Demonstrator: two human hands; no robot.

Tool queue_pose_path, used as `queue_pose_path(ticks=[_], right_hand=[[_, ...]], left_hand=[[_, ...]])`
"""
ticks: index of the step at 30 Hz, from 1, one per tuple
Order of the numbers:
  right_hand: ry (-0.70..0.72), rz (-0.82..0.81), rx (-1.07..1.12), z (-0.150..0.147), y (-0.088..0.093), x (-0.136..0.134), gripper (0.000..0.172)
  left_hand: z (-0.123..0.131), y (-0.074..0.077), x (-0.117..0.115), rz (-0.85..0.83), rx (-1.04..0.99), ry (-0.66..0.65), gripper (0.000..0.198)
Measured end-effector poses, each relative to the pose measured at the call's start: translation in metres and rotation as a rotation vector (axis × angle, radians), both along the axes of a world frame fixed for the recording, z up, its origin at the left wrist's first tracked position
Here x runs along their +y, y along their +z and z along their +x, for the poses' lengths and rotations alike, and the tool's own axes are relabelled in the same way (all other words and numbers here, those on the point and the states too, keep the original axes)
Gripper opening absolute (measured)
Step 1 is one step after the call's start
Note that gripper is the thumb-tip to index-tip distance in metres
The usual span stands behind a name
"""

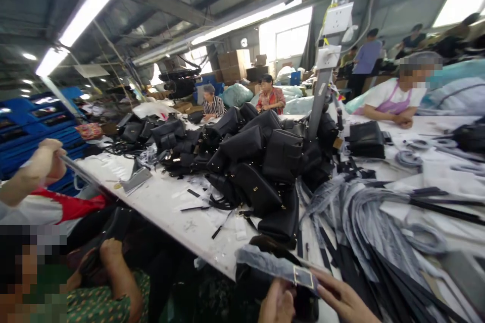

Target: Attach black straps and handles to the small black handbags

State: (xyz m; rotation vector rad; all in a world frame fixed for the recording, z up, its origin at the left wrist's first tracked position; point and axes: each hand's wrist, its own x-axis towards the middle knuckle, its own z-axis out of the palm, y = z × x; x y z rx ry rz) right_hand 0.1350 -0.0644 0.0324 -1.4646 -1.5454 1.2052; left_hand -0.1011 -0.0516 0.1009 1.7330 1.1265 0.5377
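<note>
At the table's near edge, a black strap in clear plastic wrap (261, 261) lies across a black handbag (246, 277). A gold rectangular buckle (303, 276) sits near the strap's right end. My left hand (278, 303) is closed below the strap, its curled fingers gripping it just left of the buckle. From the right, my right hand (343, 295) pinches the strap end beside the buckle, with thumb and fingertips together. Both hands hide part of the bag's lower side.
A large heap of black handbags (242, 144) covers the middle of the white table (159, 212). Plastic-wrapped straps (364, 227) spread to the right. A metal post (322, 91) with sockets rises behind. Co-workers sit close at left, including one in a green patterned top (109, 298), and across the table.
</note>
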Motion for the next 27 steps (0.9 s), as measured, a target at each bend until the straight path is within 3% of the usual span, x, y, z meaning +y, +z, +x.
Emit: queue_pose_path(ticks=[4, 6, 9, 12, 15, 18, 20, 22, 27], right_hand=[[-0.035, 0.085, -0.014, -0.024, 0.022, -0.007, 0.030], [-0.080, 0.101, 0.012, -0.031, 0.028, -0.009, 0.024], [-0.169, 0.164, 0.070, -0.038, 0.048, -0.019, 0.020], [-0.219, 0.217, 0.121, -0.039, 0.085, -0.034, 0.021], [-0.172, 0.233, 0.147, -0.038, 0.121, -0.049, 0.022], [-0.202, 0.321, 0.139, -0.036, 0.134, -0.053, 0.022], [-0.281, 0.403, 0.131, -0.033, 0.127, -0.045, 0.022], [-0.370, 0.451, 0.140, -0.028, 0.109, -0.027, 0.022], [-0.506, 0.442, 0.190, -0.008, 0.048, 0.027, 0.018]], left_hand=[[0.015, 0.017, 0.016, -0.156, -0.270, 0.216, 0.060], [0.026, 0.033, 0.026, -0.171, -0.328, 0.179, 0.057], [0.039, 0.070, 0.039, -0.141, -0.326, 0.044, 0.053], [0.052, 0.118, 0.046, -0.128, -0.373, -0.196, 0.049], [0.067, 0.162, 0.047, -0.174, -0.417, -0.392, 0.050], [0.083, 0.186, 0.050, -0.178, -0.434, -0.454, 0.050], [0.096, 0.187, 0.055, -0.176, -0.432, -0.430, 0.049], [0.110, 0.177, 0.063, -0.191, -0.446, -0.366, 0.046], [0.149, 0.126, 0.085, -0.264, -0.600, -0.104, 0.037]])
